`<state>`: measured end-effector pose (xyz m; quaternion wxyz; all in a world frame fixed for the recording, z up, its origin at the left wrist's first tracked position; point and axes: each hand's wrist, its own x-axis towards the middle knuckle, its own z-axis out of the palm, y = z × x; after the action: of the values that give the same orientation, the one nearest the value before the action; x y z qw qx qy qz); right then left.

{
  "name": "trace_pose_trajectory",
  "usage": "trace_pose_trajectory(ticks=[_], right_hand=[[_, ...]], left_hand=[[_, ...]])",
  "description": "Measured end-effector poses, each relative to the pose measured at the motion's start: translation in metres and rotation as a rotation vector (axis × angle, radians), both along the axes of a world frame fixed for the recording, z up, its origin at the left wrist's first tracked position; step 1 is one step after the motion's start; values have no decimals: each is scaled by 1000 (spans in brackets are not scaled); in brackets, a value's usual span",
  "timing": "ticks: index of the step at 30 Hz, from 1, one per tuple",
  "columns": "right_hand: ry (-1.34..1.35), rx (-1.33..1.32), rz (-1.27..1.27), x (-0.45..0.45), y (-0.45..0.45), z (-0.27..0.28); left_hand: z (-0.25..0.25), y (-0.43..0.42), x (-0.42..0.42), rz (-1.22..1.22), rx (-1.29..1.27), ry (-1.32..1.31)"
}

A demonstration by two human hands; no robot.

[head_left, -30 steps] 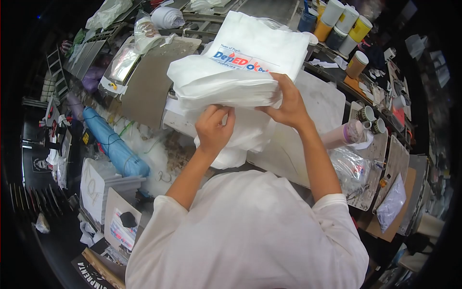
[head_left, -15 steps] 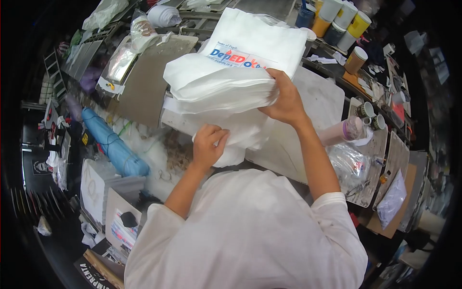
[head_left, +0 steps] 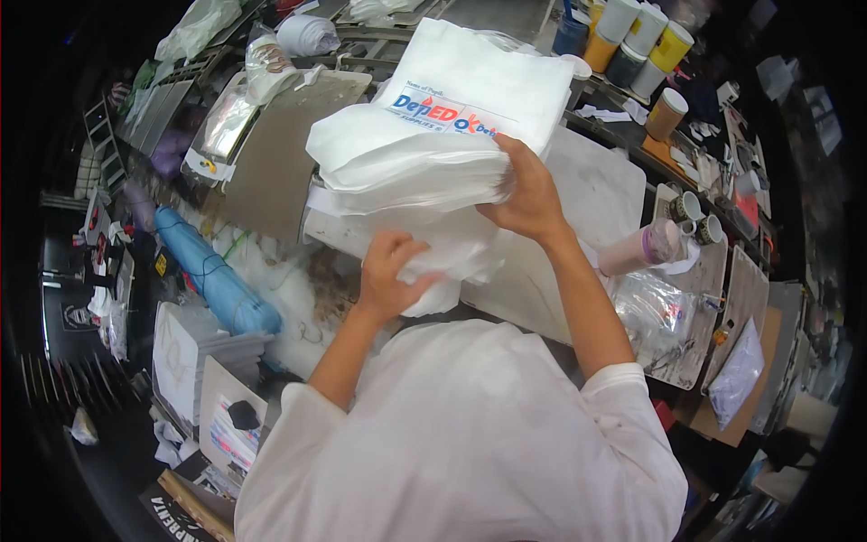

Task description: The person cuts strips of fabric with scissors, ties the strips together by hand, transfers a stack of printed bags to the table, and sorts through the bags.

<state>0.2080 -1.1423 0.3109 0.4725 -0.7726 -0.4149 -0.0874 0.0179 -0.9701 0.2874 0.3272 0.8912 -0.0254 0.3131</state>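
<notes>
A thick stack of white printed fabric bags (head_left: pixel 411 172) is folded over in front of me, its many edges fanned at the right side. My right hand (head_left: pixel 531 194) grips that side, thumb on top and fingers underneath. Blue and red "DepED" lettering shows on the flat part behind the fold. Loose white layers (head_left: pixel 452 244) hang below the stack. Beside them is my left hand (head_left: pixel 395 275), slightly blurred, its thumb and fingers apart with nothing visible between them.
A grey board (head_left: pixel 271 167) lies left of the stack and a pale board (head_left: pixel 596 181) to its right. Paint containers (head_left: pixel 623 63) stand at the back right. A pink tumbler (head_left: pixel 637 248) and clear plastic packs are at right. A blue wrapped roll (head_left: pixel 217 271) leans at left.
My left thumb and fingers have parted from their pinch near the lower layers. My right hand has shifted slightly left on the stack, uncovering more of the print.
</notes>
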Motion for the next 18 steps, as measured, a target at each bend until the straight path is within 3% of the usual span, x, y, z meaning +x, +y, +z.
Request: trace_pose_trajectory(ticks=[4,6,9,18], right_hand=[[14,4,-30,3,-2,3],[0,-18,-22,4,-4,5],[-11,-50,-9,6,-6,6],[78,-37,-2,2,-10,2]], left_hand=[[-18,11,-9,-21,93,73],[-19,16,2,155,82,-91],[5,15,36,228,49,-266],[11,3,42,261,-25,-274]])
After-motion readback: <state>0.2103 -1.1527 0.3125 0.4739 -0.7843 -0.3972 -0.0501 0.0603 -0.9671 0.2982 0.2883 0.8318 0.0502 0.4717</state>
